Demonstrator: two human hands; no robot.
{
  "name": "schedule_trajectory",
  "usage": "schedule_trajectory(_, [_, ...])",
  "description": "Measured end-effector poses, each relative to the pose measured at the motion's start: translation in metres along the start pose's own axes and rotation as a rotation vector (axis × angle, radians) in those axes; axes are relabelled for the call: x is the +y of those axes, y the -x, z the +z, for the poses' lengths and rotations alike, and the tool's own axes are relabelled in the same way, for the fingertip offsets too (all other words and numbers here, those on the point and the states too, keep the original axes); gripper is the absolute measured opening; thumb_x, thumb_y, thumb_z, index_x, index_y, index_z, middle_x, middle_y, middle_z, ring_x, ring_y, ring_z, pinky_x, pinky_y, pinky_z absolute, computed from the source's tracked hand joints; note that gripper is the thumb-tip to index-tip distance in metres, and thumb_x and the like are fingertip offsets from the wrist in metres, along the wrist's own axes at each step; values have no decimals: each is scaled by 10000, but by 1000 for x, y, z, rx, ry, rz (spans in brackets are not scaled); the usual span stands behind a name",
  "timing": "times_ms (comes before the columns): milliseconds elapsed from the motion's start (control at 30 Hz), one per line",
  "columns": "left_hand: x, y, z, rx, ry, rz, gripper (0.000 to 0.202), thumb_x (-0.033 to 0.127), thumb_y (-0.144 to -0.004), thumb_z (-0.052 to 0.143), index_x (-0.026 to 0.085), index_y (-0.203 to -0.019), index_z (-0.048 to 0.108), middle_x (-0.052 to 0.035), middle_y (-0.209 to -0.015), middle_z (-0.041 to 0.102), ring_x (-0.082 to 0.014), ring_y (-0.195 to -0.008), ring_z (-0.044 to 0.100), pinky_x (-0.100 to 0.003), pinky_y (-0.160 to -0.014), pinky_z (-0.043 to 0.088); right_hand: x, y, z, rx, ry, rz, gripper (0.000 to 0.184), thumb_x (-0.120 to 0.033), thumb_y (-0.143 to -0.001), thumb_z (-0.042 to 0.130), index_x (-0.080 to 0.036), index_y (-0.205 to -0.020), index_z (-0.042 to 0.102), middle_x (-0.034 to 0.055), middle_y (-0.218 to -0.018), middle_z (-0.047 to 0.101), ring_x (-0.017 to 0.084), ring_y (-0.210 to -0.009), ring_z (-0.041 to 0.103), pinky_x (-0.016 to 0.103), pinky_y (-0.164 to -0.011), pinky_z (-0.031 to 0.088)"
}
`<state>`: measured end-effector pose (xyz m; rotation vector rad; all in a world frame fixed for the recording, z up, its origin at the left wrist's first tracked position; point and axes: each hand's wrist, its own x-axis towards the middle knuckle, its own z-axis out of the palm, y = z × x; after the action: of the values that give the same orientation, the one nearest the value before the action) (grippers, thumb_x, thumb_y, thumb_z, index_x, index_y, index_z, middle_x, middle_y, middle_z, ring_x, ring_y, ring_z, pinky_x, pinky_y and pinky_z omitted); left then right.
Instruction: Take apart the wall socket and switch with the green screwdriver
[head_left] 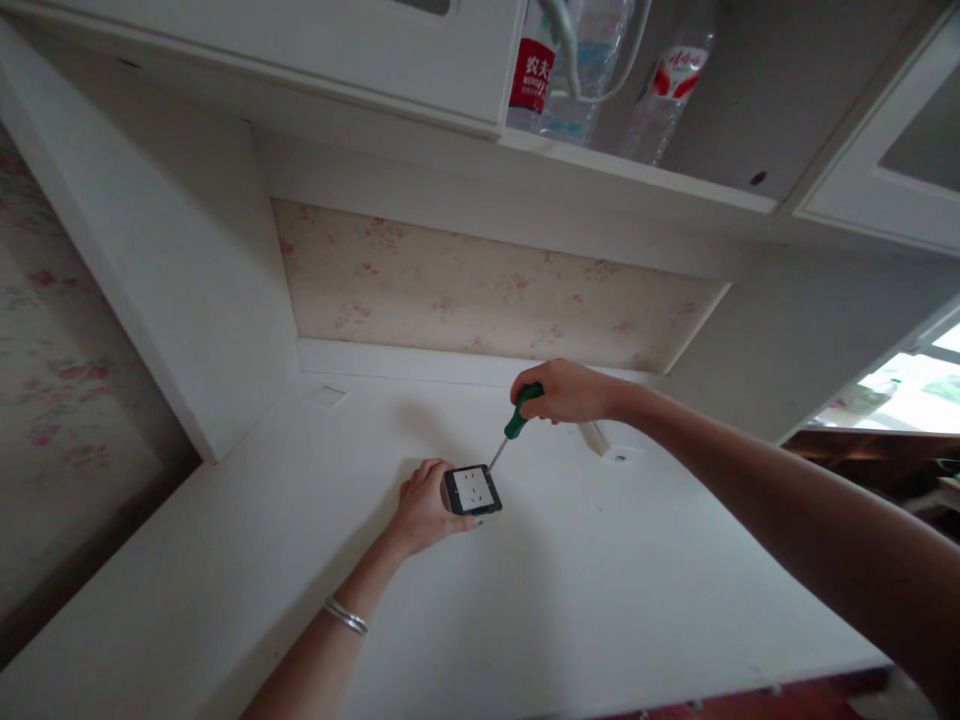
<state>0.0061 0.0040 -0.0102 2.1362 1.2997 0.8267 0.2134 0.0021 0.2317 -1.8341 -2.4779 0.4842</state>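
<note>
Over the white desktop (637,590), mid-scene, the left hand (424,508) is half-closed around a socket panel (474,490); the right hand (564,390), farther right, wraps a green screwdriver (515,423). Sideways pressure could make its tip slip into the left hand.

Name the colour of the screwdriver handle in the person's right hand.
The screwdriver handle is green; it shows in the head view, the only one here.

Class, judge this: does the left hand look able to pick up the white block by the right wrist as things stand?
Probably not: the left hand is busy holding the socket. In this view, the right arm also passes close by the white block, which may hinder reaching.
</note>
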Motion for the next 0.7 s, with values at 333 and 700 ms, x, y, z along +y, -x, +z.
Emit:
schedule_trajectory(333, [4,0,0,58,86,1,743,405,-443,842,208,-1089,533,-67,-1171,527,-272,-1121,491,-374,-955,380,88,40,67,379,-310,247,312,-366,-780,546,-175,-1001,653,20,-682,663,158,-618,600,258,-556,432])
schedule_trajectory(700, [2,-2,3,124,180,-19,744,359,-496,828,209,-1149,505,-79,-1208,537,-274,-1160,485,-388,-985,387,79,63,199,605,-383,189,298,-377,-825,508,-225,-1062,608,69,-1048,663,228,-925,625,354,-797,485])
